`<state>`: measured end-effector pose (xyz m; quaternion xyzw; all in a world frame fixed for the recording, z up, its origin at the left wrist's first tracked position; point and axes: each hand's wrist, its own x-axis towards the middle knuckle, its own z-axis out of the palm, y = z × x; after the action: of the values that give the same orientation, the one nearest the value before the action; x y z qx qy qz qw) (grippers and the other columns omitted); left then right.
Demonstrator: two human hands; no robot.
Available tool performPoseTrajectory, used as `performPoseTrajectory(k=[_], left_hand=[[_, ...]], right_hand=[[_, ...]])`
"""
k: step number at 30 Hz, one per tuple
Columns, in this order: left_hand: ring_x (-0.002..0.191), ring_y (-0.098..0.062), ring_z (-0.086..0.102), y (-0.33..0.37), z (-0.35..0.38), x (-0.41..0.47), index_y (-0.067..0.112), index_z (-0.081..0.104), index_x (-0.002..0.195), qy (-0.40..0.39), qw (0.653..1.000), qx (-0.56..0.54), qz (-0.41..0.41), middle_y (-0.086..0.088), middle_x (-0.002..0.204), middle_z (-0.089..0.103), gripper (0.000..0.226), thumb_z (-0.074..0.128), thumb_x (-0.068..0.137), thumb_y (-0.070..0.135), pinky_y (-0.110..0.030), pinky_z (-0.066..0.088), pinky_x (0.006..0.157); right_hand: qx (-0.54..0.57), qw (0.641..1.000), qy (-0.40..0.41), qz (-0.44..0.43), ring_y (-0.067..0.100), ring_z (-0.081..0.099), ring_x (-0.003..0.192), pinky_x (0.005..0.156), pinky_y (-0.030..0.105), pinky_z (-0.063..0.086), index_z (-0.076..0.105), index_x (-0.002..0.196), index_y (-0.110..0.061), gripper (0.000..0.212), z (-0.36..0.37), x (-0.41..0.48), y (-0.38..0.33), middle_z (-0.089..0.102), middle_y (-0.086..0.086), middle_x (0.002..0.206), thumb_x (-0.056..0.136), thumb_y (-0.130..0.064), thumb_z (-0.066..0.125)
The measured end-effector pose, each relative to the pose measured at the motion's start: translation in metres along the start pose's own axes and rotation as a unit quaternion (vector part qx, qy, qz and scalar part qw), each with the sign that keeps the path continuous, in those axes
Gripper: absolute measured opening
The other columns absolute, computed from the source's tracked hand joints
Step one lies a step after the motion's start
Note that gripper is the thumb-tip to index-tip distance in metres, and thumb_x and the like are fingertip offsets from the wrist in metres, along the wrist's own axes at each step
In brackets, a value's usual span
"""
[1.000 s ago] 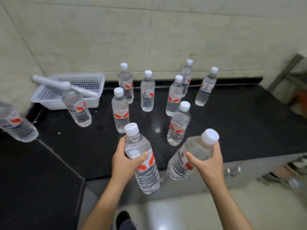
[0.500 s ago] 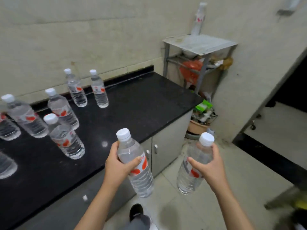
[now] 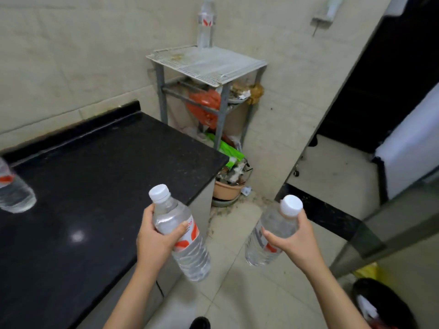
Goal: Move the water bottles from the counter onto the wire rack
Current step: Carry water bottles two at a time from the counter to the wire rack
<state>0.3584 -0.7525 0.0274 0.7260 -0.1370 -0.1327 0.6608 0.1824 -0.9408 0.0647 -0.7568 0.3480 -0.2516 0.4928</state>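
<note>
My left hand (image 3: 155,241) grips a clear water bottle (image 3: 183,238) with a white cap and red label, held over the counter's right end. My right hand (image 3: 294,243) grips a second water bottle (image 3: 268,236) of the same kind, out over the floor. The grey wire rack (image 3: 206,65) stands in the corner ahead, beyond the black counter (image 3: 95,176). One bottle (image 3: 206,22) stands upright at the back of the rack's top shelf. Another bottle (image 3: 13,188) shows at the counter's left edge, partly cut off.
Under the rack's top shelf are a red bag (image 3: 204,103) and clutter, with a brown pot (image 3: 226,188) and green packets on the floor. A dark doorway (image 3: 356,129) opens at the right. A glass panel edge (image 3: 380,224) slants across the lower right.
The view has swung right, away from the bottles on the counter and toward the rack, which now sits nearer and more central. Both hands still hold their bottles.
</note>
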Motion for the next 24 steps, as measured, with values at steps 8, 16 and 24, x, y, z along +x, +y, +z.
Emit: performPoseTrajectory(k=[8,16,24], left_hand=[[0.093,-0.024,0.062,0.007,0.083,0.086,0.031,0.049,0.104,-0.08,0.996,0.016,-0.038,0.01,0.094,0.061,0.074,0.066,0.034,0.05,-0.046,0.052,0.084],[0.091,-0.024,0.063,0.006,0.179,0.141,0.03,0.052,0.102,-0.118,0.992,0.033,-0.028,0.003,0.096,0.065,0.07,0.069,0.036,0.046,-0.046,0.052,0.082],[0.082,-0.017,0.059,0.03,0.294,0.211,0.022,0.052,0.1,-0.053,0.997,0.034,0.047,0.01,0.09,0.061,0.072,0.065,0.034,0.048,-0.031,0.048,0.075]], right_hand=[[-0.034,0.996,0.058,0.065,-0.002,0.057,0.089,0.076,0.021,0.044,0.049,0.1,-0.029,0.057,-0.032,0.067,0.015,0.06,-0.015,0.095,0.06,-0.004,0.082],[0.003,0.993,0.085,0.084,0.008,0.059,0.096,0.084,0.03,0.048,0.047,0.097,-0.034,0.057,-0.078,0.144,0.049,0.061,-0.008,0.101,0.061,-0.006,0.081],[0.039,0.998,0.037,0.033,-0.013,0.06,0.075,0.065,0.006,0.047,0.05,0.093,-0.03,0.055,-0.14,0.291,0.082,0.063,-0.006,0.093,0.06,0.003,0.08]])
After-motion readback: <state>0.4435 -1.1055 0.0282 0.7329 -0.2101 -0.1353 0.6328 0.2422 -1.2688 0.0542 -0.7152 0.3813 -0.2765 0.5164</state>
